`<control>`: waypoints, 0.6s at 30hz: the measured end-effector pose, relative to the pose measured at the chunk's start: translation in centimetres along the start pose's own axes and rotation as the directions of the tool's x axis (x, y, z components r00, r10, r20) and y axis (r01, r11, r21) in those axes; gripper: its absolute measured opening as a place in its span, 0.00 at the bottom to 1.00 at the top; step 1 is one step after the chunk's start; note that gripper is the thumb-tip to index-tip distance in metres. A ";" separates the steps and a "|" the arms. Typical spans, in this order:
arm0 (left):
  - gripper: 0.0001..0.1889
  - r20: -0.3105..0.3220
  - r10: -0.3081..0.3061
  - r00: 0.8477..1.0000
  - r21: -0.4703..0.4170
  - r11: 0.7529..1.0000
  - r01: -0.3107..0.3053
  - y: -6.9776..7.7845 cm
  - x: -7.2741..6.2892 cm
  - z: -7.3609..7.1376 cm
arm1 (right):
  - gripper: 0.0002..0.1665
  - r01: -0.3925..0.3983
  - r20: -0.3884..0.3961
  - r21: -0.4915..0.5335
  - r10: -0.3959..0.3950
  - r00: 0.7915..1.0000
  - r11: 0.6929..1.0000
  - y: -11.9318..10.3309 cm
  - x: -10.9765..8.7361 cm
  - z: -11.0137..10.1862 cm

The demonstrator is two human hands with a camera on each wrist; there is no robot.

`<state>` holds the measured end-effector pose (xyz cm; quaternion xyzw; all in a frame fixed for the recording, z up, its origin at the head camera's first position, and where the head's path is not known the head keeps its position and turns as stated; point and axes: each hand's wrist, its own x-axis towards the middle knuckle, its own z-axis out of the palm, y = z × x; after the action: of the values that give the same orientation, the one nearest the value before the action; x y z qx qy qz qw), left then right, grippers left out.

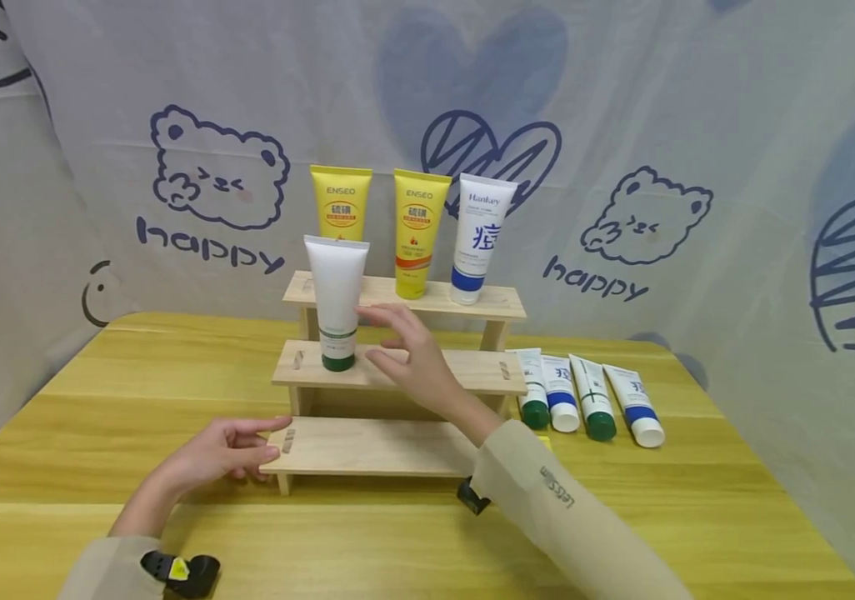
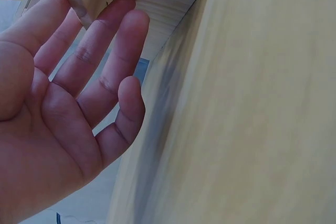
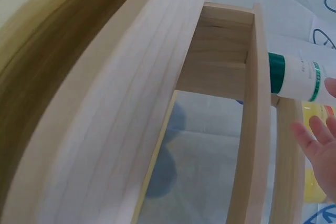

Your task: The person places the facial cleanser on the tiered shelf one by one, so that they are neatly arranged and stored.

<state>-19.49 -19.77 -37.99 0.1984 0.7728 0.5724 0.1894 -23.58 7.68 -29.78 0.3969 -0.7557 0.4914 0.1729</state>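
Note:
A white tube with a green cap (image 1: 337,308) stands upright on its cap at the left of the middle step of a wooden stand (image 1: 367,446). Beside its right side is my right hand (image 1: 416,358), fingers loosely extended and thumb apart, one fingertip right at the tube. The right wrist view shows the same tube (image 3: 302,77) from below, with the spread fingers (image 3: 317,140) close by. My left hand (image 1: 213,450) holds the left end of the bottom step, thumb and index finger at its edge. In the left wrist view, the other fingers (image 2: 107,51) reach beneath it.
Two yellow tubes (image 1: 416,233) and a white tube with a blue band (image 1: 480,237) stand on the top step. Several white tubes (image 1: 592,396) lie on the table right of the stand. A printed curtain (image 1: 367,75) hangs behind.

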 end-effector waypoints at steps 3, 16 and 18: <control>0.30 0.001 -0.001 1.000 -0.004 1.000 0.001 0.0 0.0 0.0 | 0.26 -0.007 0.005 0.007 0.007 1.000 1.000 -0.1 -0.5 -0.7; 0.30 0.001 0.008 1.000 -0.008 1.000 -0.008 -0.2 0.0 0.0 | 0.17 -0.062 -0.094 -0.007 0.061 0.994 0.998 0.2 -3.9 -3.7; 0.29 0.002 0.005 1.000 -0.011 1.000 -0.005 -0.2 0.1 -0.1 | 0.16 -0.084 -0.105 0.002 0.084 0.991 0.996 0.2 -4.6 -4.1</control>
<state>-19.62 -19.83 -38.20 0.1999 0.7690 0.5767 0.1898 -21.40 13.30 -31.01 0.3380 -0.7623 0.5175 0.1921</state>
